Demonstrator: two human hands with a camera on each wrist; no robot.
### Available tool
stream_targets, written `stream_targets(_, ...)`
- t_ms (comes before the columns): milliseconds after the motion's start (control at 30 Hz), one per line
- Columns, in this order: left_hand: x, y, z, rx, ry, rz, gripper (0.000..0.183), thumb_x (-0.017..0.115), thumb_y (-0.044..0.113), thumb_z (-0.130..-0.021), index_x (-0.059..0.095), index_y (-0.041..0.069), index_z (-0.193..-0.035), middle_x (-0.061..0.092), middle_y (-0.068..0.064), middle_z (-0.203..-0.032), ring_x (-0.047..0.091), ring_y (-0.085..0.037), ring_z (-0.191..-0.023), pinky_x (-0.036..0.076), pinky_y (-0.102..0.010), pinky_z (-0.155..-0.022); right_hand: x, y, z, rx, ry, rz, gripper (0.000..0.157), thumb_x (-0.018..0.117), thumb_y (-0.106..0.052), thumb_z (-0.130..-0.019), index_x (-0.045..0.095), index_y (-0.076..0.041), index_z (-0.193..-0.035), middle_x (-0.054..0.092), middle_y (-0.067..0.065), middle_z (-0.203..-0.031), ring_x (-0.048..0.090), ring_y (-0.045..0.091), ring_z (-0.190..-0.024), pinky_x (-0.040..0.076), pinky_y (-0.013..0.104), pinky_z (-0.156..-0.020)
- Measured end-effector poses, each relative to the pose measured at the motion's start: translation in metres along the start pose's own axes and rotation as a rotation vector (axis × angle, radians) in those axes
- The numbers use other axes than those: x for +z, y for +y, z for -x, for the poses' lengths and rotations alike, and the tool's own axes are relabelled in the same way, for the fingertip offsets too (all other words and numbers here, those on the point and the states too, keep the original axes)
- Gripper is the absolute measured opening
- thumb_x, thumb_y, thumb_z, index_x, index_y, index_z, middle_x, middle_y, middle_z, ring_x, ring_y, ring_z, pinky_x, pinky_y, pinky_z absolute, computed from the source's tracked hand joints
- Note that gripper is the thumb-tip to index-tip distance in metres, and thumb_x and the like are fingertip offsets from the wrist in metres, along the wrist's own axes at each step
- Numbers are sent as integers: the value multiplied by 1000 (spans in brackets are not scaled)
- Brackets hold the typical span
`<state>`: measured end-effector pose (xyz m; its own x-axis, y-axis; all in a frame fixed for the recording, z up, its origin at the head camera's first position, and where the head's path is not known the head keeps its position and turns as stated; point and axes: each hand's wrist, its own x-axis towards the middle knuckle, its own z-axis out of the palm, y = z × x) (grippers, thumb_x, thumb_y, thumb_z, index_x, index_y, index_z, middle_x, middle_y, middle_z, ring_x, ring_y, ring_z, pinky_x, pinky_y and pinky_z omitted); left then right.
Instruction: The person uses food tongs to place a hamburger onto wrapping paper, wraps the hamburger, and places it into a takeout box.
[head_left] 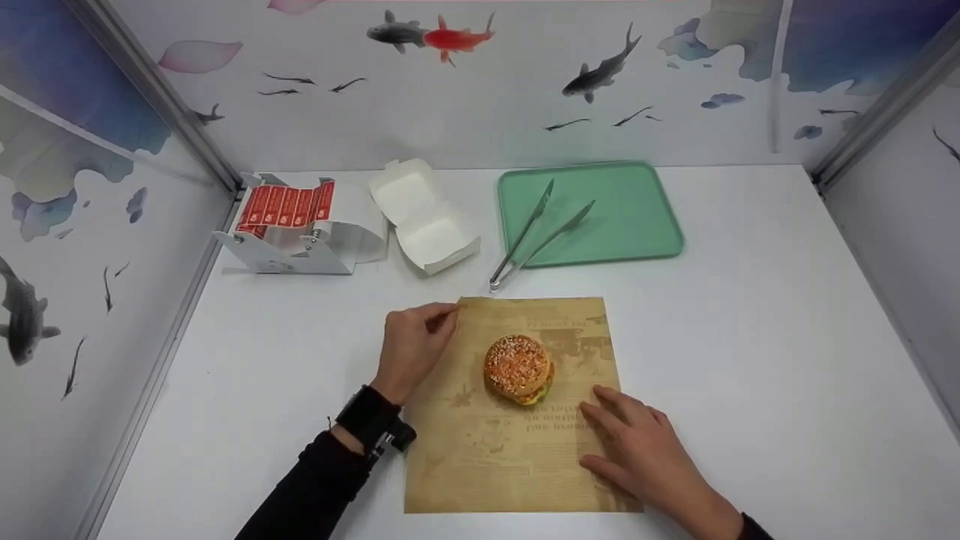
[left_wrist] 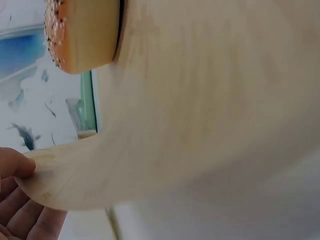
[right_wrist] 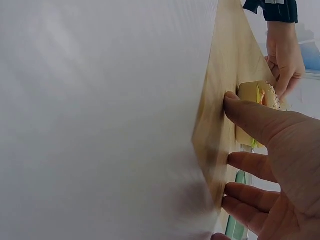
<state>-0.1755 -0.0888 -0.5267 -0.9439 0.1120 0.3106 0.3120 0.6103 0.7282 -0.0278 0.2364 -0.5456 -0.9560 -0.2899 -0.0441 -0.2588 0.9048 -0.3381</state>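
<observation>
A burger with a sesame bun lies near the middle of a brown printed sheet of wrapping paper on the table. At the sheet's far left corner, my left hand pinches the paper between thumb and fingers; in the left wrist view that corner is lifted and bends up. My right hand rests its spread fingertips on the right part of the paper, beside the burger. In the right wrist view the right thumb overlaps the burger.
Behind the paper, metal tongs lie partly on a green tray. An open white takeout box stands left of them, beside a dispenser with a roll of red labels. Printed walls enclose the white table.
</observation>
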Motion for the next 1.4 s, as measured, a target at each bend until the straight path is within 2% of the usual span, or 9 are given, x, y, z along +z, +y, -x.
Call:
stream_targets(133,6,14,10,140,2,6,13,77,7,-96,85,6,-107,84,-7,-101,82,-15,-90,64,-25,-80,1,1,0,-3,10,-1,71,91,-46,-84,68,-17,-144,56,13,-156,58,37,-140,49,64,-104)
stream_targets(333,17,29,25,366,-58,-109,19,77,10,-98,83,8,-116,83,-7,-111,82,-15,-101,63,-24,-87,2,2,0,-7,8,-2,71,91,-46,-84,68,-17,-144,56,14,-156,58,38,-140,49,65,-105)
stream_targets(533,22,33,36,472,-153,-153,26,79,10,-97,80,8,-123,80,-8,-122,79,-18,-112,61,-28,-95,1,2,0,-13,7,3,72,89,-47,-85,67,-17,-145,55,13,-157,58,37,-140,49,65,-106)
stream_targets(700,25,33,40,582,-175,-214,25,77,11,-99,81,7,-123,80,-7,-127,78,-16,-115,61,-27,-96,0,2,1,-35,22,7,70,88,-47,-86,67,-17,-145,56,12,-156,59,35,-140,50,63,-103)
stream_targets(1000,30,31,45,665,-188,-286,27,70,26,-106,79,13,-128,78,-6,-131,74,-18,-123,61,-33,-100,0,1,2,-34,23,15,69,88,-48,-86,67,-17,-145,56,12,-156,59,35,-139,50,63,-103)
stream_targets(1233,31,34,43,708,-204,-325,26,70,20,-104,79,10,-127,76,-5,-132,72,-18,-125,58,-32,-105,2,3,2,-39,32,3,69,90,-46,-85,68,-16,-144,56,14,-155,59,37,-139,50,63,-104)
stream_targets(1400,31,37,41,718,-221,-339,25,70,18,-104,79,11,-126,77,-4,-130,72,-18,-125,58,-31,-106,-4,7,7,-112,20,-33,60,90,-44,-85,72,-20,-137,60,8,-153,60,30,-139,50,58,-105)
